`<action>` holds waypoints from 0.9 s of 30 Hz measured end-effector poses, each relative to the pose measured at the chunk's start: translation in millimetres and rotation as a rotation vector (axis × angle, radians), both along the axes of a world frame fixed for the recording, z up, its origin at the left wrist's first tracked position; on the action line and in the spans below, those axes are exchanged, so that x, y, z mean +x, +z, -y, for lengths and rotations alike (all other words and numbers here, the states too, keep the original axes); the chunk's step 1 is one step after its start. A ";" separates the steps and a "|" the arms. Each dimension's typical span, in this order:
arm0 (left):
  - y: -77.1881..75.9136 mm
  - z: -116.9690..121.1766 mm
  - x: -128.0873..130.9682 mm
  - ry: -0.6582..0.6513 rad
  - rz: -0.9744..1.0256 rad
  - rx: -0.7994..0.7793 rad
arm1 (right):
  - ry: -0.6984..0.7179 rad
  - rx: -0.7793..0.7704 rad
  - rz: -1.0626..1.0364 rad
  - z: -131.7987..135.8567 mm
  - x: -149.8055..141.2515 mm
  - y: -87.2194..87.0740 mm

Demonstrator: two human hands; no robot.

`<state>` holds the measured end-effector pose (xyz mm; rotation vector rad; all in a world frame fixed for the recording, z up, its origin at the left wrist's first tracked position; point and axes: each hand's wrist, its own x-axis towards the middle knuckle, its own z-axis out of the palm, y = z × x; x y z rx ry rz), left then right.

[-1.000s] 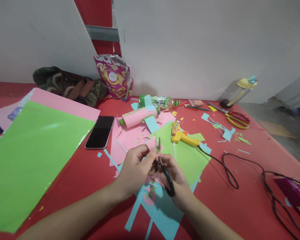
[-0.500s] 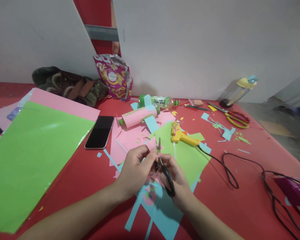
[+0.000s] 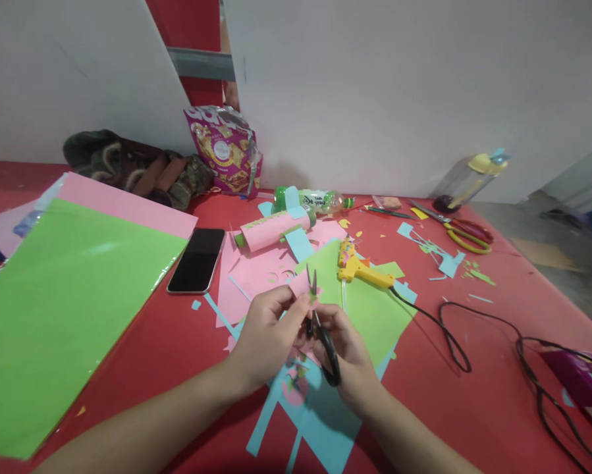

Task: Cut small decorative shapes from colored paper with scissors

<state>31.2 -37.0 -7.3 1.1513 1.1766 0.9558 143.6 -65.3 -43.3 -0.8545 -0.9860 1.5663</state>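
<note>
My left hand [image 3: 272, 327] pinches a small piece of pink paper [image 3: 299, 284] between thumb and fingers. In my right hand [image 3: 348, 349] is a pair of black-handled scissors [image 3: 329, 349], its blades slightly apart and pointing up beside the paper. A bit of green shows at the pinched edge. Both hands hover over blue paper [image 3: 332, 418] and cut scraps. Just beyond lie a pink paper-wrapped tube [image 3: 270, 232] with blue tabs and a sheet of light green paper [image 3: 379, 326], with a yellow glue gun [image 3: 365, 272] resting on it.
At the left are a large green sheet pack [image 3: 78, 296] and a phone [image 3: 197, 260]. Along the wall stand a snack bag [image 3: 224, 151] and a green bottle [image 3: 320, 201]. Red-and-yellow-handled scissors [image 3: 466, 237] lie at the right, near the glue gun's black cord [image 3: 444, 329].
The scissor blades have spread a little apart, and the handle in my right hand has shifted slightly left. My left hand stays in place with the pink paper.
</note>
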 end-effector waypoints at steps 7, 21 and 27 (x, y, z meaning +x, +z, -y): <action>-0.8 -1.2 1.7 0.008 -0.031 0.032 | -0.017 -0.014 0.012 -0.6 -0.1 0.6; 0.2 -10.2 -4.0 -0.184 0.085 0.015 | -0.055 -0.095 -0.112 -7.8 2.5 -11.7; -3.0 -21.0 -12.6 -0.407 -0.144 -0.022 | -0.155 -0.103 -0.151 -11.3 6.0 -7.9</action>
